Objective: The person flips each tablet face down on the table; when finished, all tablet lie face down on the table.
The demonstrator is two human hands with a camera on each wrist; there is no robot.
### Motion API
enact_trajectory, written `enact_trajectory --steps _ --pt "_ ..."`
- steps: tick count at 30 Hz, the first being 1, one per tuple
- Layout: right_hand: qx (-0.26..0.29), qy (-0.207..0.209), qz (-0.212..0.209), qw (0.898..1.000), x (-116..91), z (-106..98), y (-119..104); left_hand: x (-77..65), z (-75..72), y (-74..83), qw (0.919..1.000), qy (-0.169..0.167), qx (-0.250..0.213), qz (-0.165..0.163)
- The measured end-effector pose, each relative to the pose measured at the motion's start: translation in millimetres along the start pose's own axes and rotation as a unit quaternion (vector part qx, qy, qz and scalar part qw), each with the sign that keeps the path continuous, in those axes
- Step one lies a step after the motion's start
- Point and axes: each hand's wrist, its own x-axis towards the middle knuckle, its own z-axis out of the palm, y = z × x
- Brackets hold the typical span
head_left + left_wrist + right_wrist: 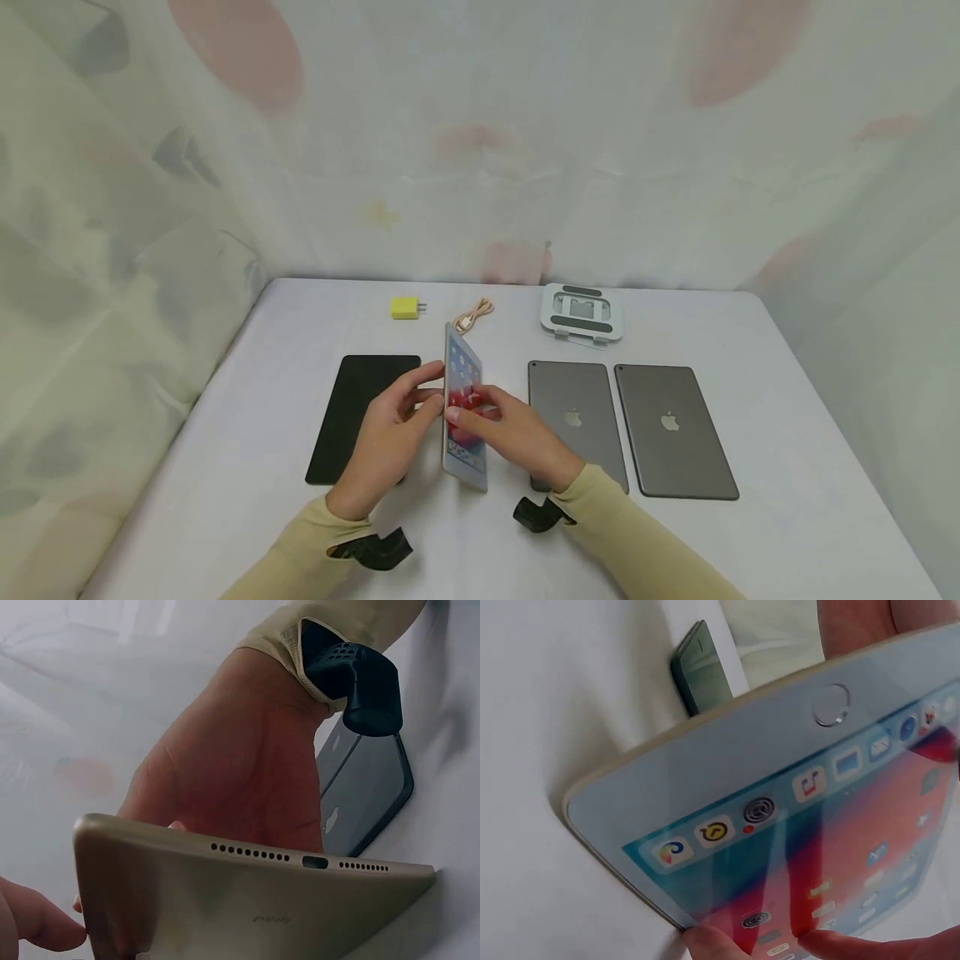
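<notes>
"In the middle?"
"An upright tablet; right grip pinching its edge, left grip spread, touching it."
"Around it?"
"Black tablet left, grey tablets right; charger, cable, stand farther back; white surface, patterned curtain behind."

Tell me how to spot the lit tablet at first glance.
On the white table, look between the left hand and right hand. The lit tablet is held on edge there, unlike the black tablet and two grey tablets lying flat.
</notes>
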Motion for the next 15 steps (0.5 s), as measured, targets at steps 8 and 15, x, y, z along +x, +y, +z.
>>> enact_trajectory --steps 8,15 --pt "0.042 -0.006 -0.002 0.999 1.6 1.4 2.5 -0.3 1.6 1.7 1.0000 0.003 0.006 0.003" --pt "0.064 -0.017 -0.004 0.998 2.5 0.9 3.5 -0.6 2.4 1.8 0.9999 0.005 0.002 0.009"
